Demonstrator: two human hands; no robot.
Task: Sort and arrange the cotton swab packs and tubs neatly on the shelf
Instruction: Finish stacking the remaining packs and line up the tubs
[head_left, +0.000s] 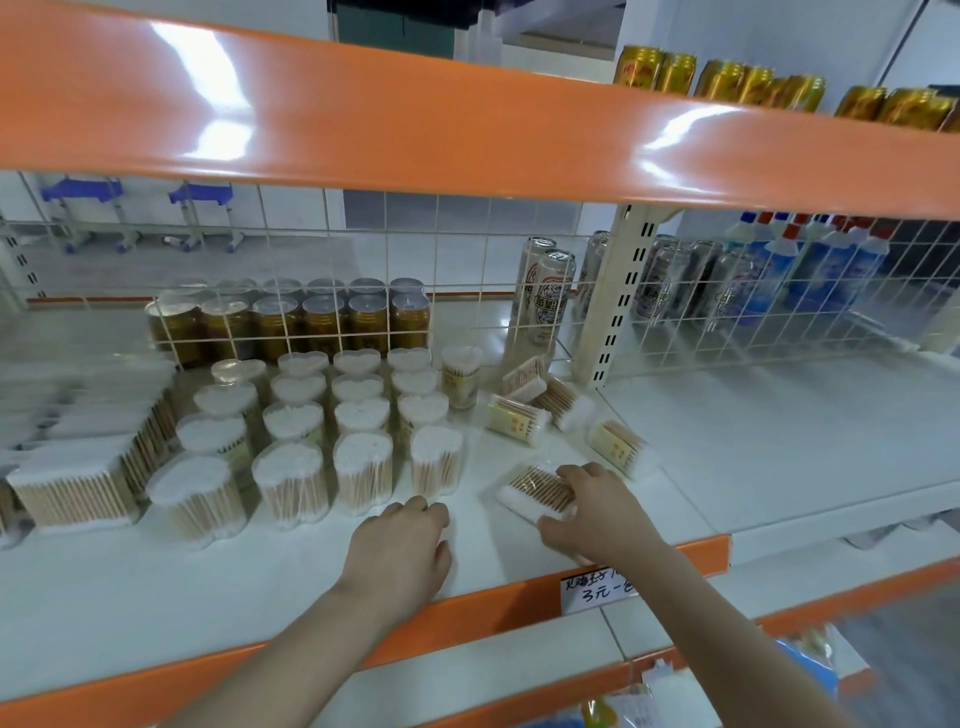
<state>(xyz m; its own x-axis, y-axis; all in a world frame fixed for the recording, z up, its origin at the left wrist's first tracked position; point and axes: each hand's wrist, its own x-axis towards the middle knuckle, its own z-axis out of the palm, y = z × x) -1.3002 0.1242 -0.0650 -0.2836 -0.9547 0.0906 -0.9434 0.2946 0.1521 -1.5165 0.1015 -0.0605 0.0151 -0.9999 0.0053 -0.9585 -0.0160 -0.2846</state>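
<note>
Swab pack (537, 493) lies flat on the shelf (208, 597), right of the tubs (332, 431), sticks pointing away; right hand (597, 512) grips it, left hand (400, 545) rests loosely curled, empty, beside.

The shelf board (519, 566) is smooth, matt white, with a glossy orange edge strip (696, 558). Above it, the upper shelf front (467, 130) is shiny orange, throwing glare. Cotton swab tubs (358, 415) are clear glossy plastic over wooden sticks. Behind them, white-coated wire mesh (363, 249) and shiny metal cans (322, 322).
</note>
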